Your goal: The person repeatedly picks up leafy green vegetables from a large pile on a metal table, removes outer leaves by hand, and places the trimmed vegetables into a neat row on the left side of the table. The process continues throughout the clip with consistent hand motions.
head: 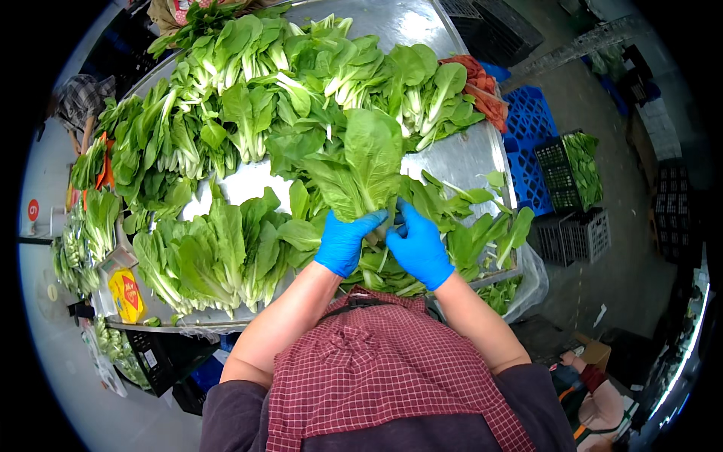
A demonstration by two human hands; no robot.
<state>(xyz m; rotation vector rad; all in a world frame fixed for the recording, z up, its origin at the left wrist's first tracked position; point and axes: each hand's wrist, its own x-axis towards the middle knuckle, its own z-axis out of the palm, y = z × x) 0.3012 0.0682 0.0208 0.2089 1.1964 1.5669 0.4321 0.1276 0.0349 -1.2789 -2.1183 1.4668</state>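
Note:
A head of leafy greens with broad leaves is held upright over the metal table, its leaves pointing away from me. My left hand, in a blue glove, grips it around the lower left, thumb across the stalks. On the other side my right hand, also blue-gloved, has its bent fingers and thumb at the stalk base, which is partly hidden. Loose leaves lie beneath both hands. A row of similar heads lies to the left, close to the table's near edge.
Many more heads cover the far side of the metal table. A red cloth lies at its right edge. Blue crates and a black crate of greens stand right. A yellow packet sits left. Other people are at both sides.

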